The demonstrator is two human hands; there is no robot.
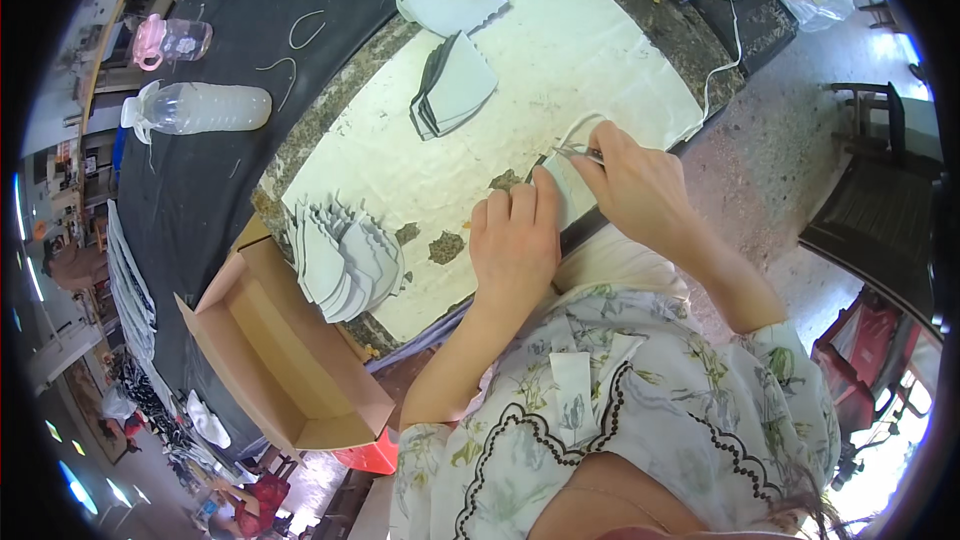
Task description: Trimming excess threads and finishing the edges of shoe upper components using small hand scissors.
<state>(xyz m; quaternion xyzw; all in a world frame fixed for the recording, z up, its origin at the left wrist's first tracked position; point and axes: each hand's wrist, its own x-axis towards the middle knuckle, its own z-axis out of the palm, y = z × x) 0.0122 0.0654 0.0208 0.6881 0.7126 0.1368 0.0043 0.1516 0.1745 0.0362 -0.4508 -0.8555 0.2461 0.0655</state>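
From my remote station I see the right hand (640, 180) closed around a small metal tool (577, 151), its tip near a pale piece (572, 192) at the near edge of the white sheet (570, 50). The left hand (515, 240) rests against that piece, fingers side by side — whether it pinches, I cannot tell — with a fanned stack (345, 265) off to its left, beside an open cardboard box (312, 345).

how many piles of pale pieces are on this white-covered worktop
3: an upper pile near the far edge, a middle pile below it, a fanned pile at lower left.
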